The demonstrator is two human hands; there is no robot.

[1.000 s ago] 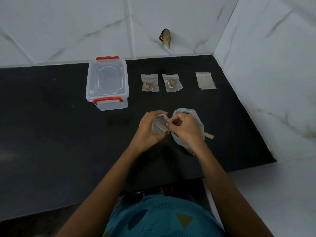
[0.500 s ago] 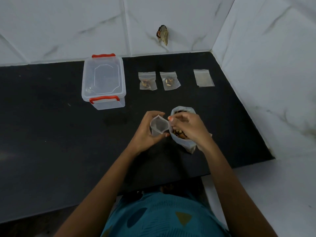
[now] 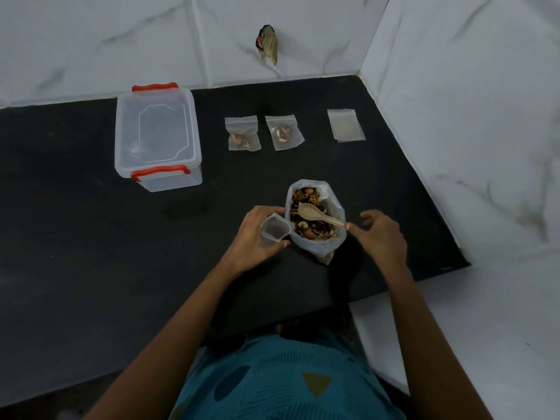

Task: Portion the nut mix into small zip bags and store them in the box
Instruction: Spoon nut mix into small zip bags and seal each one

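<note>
**Nut mix bag open, small zip bag held at its side**

Nut mix fills an open plastic bag that stands on the black counter, near its front edge and towards the right. A pale spoon lies across the nuts, its bowl in the middle of the mix and its handle pointing over the bag's right rim.

Seen from the head camera, the left hand grips a small zip bag just left of the big bag, touching or nearly touching its wall. The fingers curl around the small bag from behind and the thumb presses from the front, so its mouth is spread open; it looks empty. The right hand hovers just right of the big bag, fingers loosely spread and holding nothing. One fingertip lies at the end of the spoon handle; whether it touches cannot be told.

Further back, two filled zip bags lie flat side by side, each with a small clump of nuts inside. An empty flat zip bag lies apart from them to the right, close to the side wall. A clear box with red clips sits at the back left, its lid on.
</note>
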